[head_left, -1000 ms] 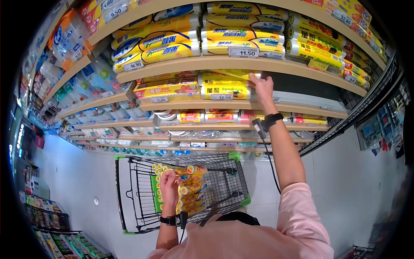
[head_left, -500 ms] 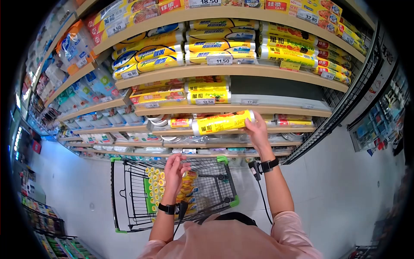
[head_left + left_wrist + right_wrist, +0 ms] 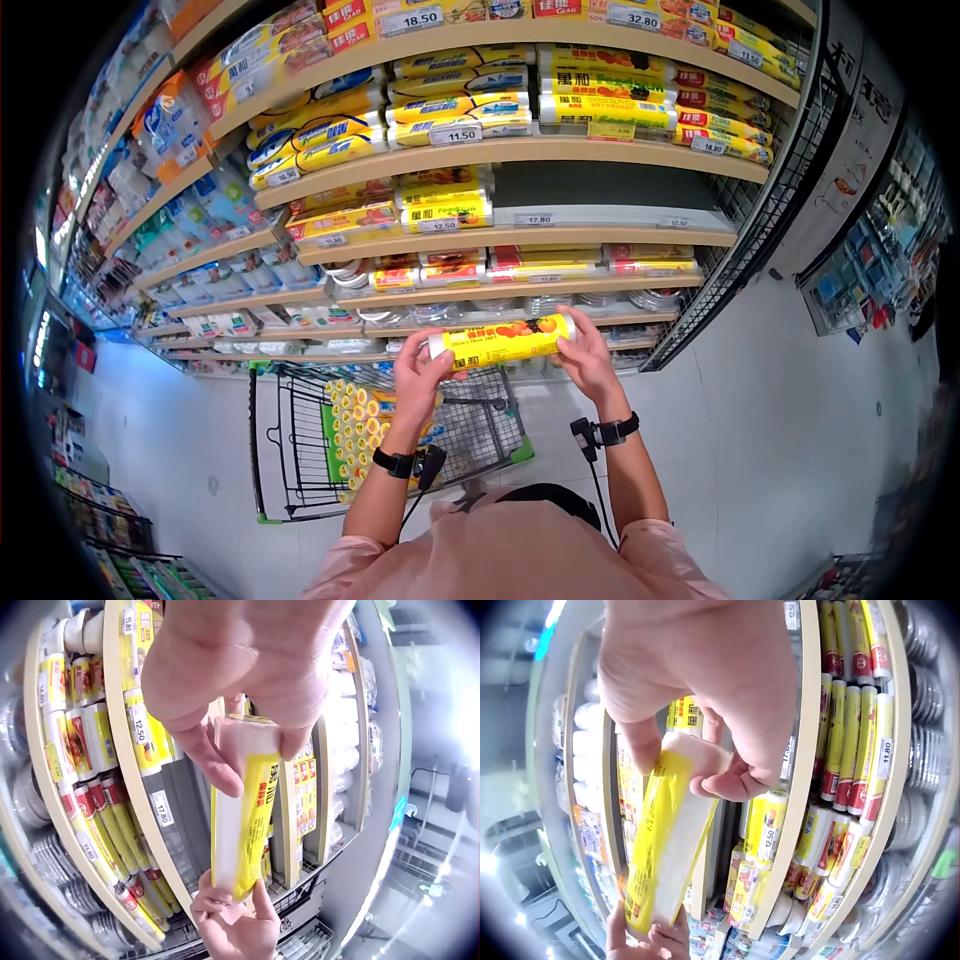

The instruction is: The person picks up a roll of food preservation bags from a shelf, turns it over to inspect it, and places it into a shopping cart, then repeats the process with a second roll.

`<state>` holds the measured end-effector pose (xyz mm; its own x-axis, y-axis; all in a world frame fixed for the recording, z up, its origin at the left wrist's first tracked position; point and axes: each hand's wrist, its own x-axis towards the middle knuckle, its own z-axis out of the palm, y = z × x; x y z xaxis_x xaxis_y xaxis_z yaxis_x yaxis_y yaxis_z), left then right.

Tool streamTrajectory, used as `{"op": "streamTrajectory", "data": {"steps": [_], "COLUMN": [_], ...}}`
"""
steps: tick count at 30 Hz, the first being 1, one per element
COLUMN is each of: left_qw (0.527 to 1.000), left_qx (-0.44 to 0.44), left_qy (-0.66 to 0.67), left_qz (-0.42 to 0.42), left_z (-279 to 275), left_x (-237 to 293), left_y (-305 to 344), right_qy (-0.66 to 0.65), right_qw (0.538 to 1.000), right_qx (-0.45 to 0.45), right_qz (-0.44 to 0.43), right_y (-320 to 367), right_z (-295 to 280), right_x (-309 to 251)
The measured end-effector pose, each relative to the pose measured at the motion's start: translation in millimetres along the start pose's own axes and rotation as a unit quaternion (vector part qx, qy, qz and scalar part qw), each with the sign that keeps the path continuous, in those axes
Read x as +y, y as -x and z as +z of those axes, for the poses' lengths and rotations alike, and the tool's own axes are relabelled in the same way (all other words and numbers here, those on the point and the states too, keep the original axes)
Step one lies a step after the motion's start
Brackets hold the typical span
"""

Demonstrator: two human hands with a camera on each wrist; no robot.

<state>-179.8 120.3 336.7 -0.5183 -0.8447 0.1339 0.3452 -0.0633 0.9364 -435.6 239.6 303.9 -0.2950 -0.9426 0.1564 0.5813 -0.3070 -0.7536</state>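
A yellow-and-white roll of plastic food bags (image 3: pixel 505 341), printed with fruit, is held level between both hands in front of the shelves. My left hand (image 3: pixel 419 368) grips its left end, thumb on the near side. The right end is gripped by my right hand (image 3: pixel 588 358), thumb in front and fingers behind. In the left wrist view the roll (image 3: pixel 244 817) runs away from the left hand (image 3: pixel 240 682) to the other hand. The right wrist view shows the roll's plain white side (image 3: pixel 676 832) beside its yellow label, under the right hand (image 3: pixel 705 690).
A shopping cart (image 3: pixel 480 455) below holds many similar rolls (image 3: pixel 352 425) stood in rows. Shelves ahead carry more bag rolls (image 3: pixel 605 100), with a bare dark stretch (image 3: pixel 600 192) beside the 12.50 stack (image 3: pixel 445 205). A wire rack side (image 3: pixel 745 230) bounds the shelves at right.
My right hand took the roll off the shelf and brought it down toward me. The left hand rose from over the cart and now grips the other end. The view shifted right.
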Motion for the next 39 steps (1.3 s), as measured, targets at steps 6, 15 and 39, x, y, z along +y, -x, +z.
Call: {"op": "streamTrajectory", "data": {"steps": [6, 15, 39], "left_qw": [0.998, 0.996, 0.941], "left_qx": [-0.044, -0.057, -0.110], "left_qy": [-0.020, -0.040, -0.311], "left_qz": [0.038, 0.050, 0.074], "left_z": [27.5, 71.7, 115.4], "left_x": [3.3, 18.0, 31.3], "left_y": [24.1, 62.8, 87.3], "right_qy": [0.012, 0.091, -0.087], "right_qw": [1.000, 0.987, 0.968], "right_qx": [0.018, 0.004, -0.093], "right_qz": [0.012, 0.135, 0.218], "right_y": [23.6, 42.6, 51.8], "right_z": [-13.8, -39.4, -20.8], "right_x": [-10.7, 6.0, 89.0]}}
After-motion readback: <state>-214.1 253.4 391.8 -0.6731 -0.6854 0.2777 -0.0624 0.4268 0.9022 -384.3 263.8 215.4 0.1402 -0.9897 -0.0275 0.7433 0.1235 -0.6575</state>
